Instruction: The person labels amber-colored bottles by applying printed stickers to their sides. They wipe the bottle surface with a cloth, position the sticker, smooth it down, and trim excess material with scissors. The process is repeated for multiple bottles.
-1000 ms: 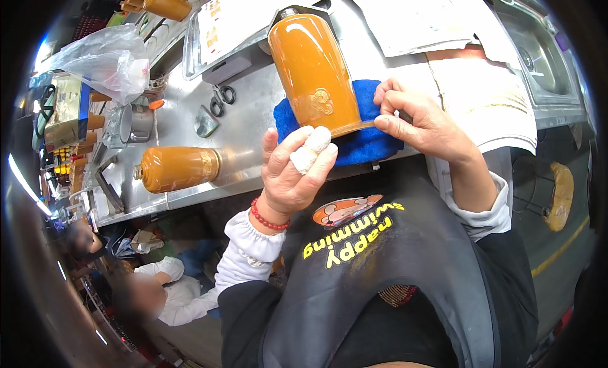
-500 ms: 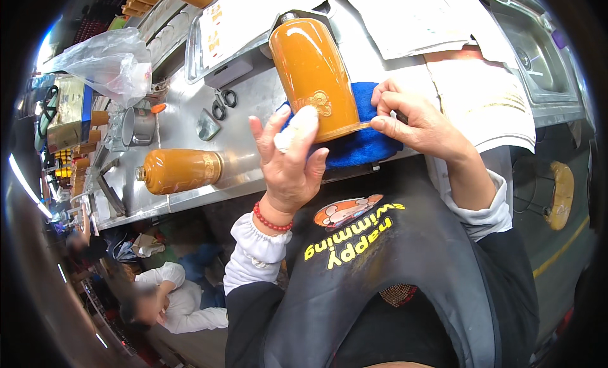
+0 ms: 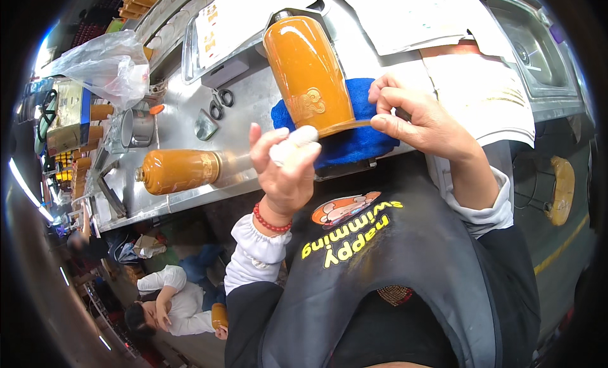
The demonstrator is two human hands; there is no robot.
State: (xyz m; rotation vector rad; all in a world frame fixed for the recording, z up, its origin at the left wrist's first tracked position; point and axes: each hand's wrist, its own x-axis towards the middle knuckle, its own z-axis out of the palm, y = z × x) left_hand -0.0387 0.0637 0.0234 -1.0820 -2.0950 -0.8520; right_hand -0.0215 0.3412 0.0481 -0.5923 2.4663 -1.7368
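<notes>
A glossy amber bottle (image 3: 308, 67) with a raised emblem low on its side lies on a folded blue towel (image 3: 364, 143), its neck pointing away from me. Along its base runs a thin golden-brown strip (image 3: 347, 125). My right hand (image 3: 418, 118) pinches the strip's right end between thumb and forefinger. At the left end of the strip, beside the base, my left hand (image 3: 285, 168) has its thumb and forefinger drawn together; white coverings wrap some fingertips. The exact grip there is partly hidden by those fingers.
Another amber bottle (image 3: 178, 171) lies at the left near the steel table's edge. Black-handled scissors (image 3: 221, 102) and a metal pot (image 3: 137, 127) are beyond it. Papers (image 3: 405, 20) lie at the back, a sink (image 3: 535, 55) is at right. A co-worker (image 3: 180, 298) sits at lower left.
My left hand has lowered slightly from the bottle's side toward its base, and its thumb and forefinger have come together. The right hand keeps its pinch, almost unmoved.
</notes>
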